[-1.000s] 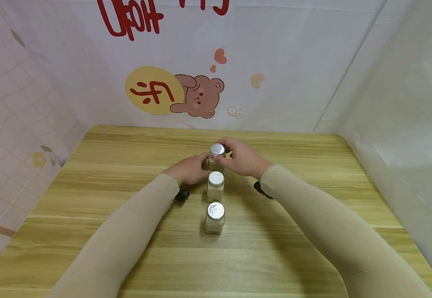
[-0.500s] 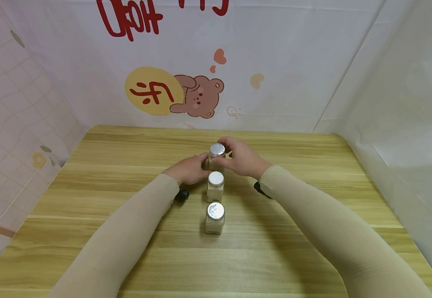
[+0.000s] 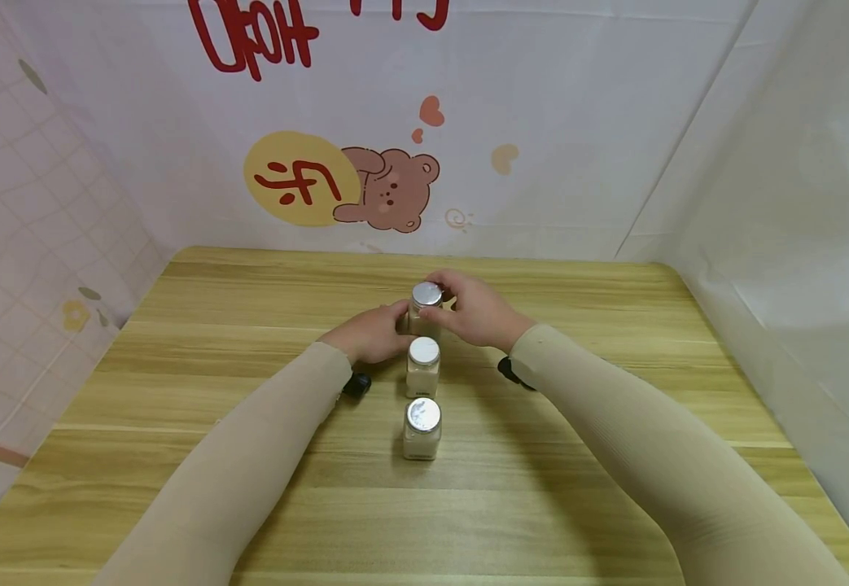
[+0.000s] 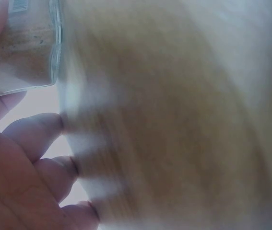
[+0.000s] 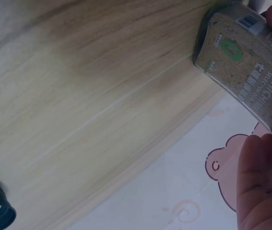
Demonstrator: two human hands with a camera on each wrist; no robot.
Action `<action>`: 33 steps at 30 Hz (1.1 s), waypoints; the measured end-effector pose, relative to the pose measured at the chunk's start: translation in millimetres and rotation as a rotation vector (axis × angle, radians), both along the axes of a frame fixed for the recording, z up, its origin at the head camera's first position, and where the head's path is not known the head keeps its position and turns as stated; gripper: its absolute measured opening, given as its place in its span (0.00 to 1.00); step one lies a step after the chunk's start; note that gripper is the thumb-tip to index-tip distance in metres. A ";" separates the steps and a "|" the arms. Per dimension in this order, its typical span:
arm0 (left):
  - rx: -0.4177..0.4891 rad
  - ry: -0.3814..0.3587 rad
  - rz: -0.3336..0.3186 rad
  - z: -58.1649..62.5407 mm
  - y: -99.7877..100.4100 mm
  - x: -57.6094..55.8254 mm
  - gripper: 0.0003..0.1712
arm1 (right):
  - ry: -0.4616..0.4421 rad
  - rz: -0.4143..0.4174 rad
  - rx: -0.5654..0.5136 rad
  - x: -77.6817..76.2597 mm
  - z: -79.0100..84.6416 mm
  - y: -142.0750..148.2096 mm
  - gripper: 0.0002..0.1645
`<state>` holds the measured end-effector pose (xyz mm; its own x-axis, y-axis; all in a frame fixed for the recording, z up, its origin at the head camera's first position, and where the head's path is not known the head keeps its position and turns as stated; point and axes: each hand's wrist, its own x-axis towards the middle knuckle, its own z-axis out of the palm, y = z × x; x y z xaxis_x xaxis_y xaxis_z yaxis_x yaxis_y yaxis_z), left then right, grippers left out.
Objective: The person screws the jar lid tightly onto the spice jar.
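Left hand and right hand both grip far jar from opposite sides; middle jar and near jar upright on table, in line with it

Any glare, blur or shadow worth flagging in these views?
Head: mostly sharp, front jar's lid glinting, soft shadow on the table; left wrist: table blurred, white glare behind the fingers; right wrist: dim, but print on the held jar partly legible.

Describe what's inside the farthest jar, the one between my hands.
The far jar holds brown, speckled filling, visible through clear sides. The silver lid hides it from above; your left hand and right hand cover parts.
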<state>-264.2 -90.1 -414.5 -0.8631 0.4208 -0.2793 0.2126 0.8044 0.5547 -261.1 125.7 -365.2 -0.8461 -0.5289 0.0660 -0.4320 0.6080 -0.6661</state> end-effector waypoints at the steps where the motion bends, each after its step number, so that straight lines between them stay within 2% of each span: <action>1: -0.001 0.002 -0.001 0.0 0.0 0.0 0.40 | -0.002 -0.001 0.000 0.1 0.1 0.1 0.23; 13: -0.002 0.003 -0.006 -0.9 -0.8 -0.9 0.40 | 0.020 0.037 -0.022 -1.0 -3.3 2.3 0.25; 33: -0.001 0.003 -0.012 -0.1 -0.5 -1.0 0.43 | 0.011 -0.021 0.003 -1.3 -4.5 -0.4 0.25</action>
